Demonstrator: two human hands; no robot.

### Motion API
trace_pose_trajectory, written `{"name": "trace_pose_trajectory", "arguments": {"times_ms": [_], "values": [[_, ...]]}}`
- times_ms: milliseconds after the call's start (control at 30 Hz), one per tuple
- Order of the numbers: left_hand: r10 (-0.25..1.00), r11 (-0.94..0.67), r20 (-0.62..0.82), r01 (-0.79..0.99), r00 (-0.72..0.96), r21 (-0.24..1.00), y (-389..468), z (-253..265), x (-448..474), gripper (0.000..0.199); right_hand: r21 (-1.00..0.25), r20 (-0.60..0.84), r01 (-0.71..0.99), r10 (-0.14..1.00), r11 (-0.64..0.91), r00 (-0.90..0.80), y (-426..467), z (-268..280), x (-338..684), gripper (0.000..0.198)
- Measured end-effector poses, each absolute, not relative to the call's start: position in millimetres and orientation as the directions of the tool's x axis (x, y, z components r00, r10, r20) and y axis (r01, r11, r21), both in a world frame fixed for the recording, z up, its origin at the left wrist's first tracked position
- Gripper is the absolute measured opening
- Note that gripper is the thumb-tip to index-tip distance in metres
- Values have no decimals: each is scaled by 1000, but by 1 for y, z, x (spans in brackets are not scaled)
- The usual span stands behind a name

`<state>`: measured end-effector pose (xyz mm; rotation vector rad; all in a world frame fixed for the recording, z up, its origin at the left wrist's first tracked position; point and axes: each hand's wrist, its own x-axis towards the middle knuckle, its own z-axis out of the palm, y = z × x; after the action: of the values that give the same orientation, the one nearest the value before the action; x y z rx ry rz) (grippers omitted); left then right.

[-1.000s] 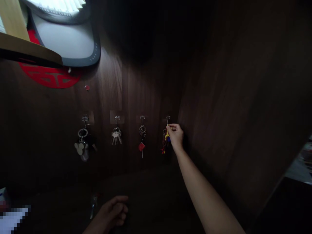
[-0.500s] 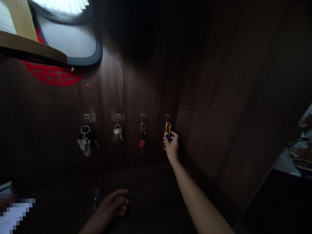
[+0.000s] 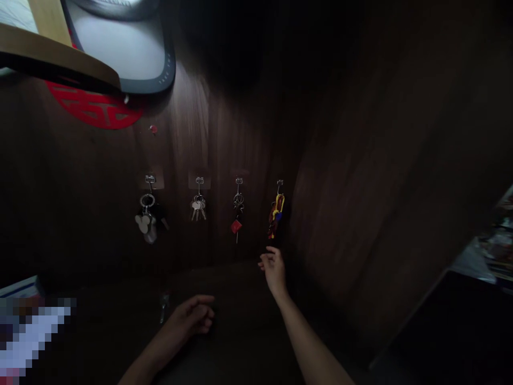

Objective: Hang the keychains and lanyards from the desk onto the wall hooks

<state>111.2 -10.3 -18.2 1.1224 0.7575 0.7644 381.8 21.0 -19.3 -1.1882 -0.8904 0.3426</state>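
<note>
A yellow, blue and dark red braided cord (image 3: 278, 214) hangs from the rightmost wall hook (image 3: 280, 183). Just below it, apart from the cord, is my right hand (image 3: 273, 270), open and holding nothing. My left hand (image 3: 194, 315) is low over the dark surface, index finger stretched out and the others loosely bent, with nothing seen in it. To its left lies a small key (image 3: 164, 309), dim in the shadow. Left of the cord hang a key ring with a red tag (image 3: 236, 226), a bunch of silver keys (image 3: 198, 207) and a larger key ring with pale round charms (image 3: 145, 222).
At upper left are a grey-and-black board-like object (image 3: 120, 48), a curved wooden piece (image 3: 60, 53) and a red round paper cutting (image 3: 100, 109). A box (image 3: 24, 289) is at lower left. A dark wood panel (image 3: 380, 160) rises on the right.
My right hand has let go of the cord and dropped below it; the cord now hangs free on its hook. My left hand keeps nearly the same pose. The view has shifted slightly.
</note>
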Motion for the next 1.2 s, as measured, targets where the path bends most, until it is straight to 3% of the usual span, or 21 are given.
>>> {"name": "trace_pose_trajectory", "arguments": {"times_ms": [267,433,600,767,833,967,1200], "values": [[878,169,-106,-96,468,981,-12,-18,110,34,-927,363,271,793,258,488,12,-53,362,14],[943,-62,32,82,330,995,-6,-19,105,30,-905,355,367,858,216,370,10,-56,358,9],[980,-198,187,276,65,940,6,-24,88,24,-871,355,450,885,197,300,8,-54,357,11],[949,-207,302,548,-87,810,16,-32,69,45,-839,345,517,902,172,259,8,-53,357,14],[948,-193,308,623,-81,758,17,-34,66,43,-826,341,539,907,163,249,8,-53,358,14],[950,-245,311,683,27,688,17,-35,65,16,-804,344,572,912,163,225,8,-53,358,15],[926,-371,335,593,176,715,14,-31,72,14,-772,379,586,918,246,114,4,-47,332,19]]}}
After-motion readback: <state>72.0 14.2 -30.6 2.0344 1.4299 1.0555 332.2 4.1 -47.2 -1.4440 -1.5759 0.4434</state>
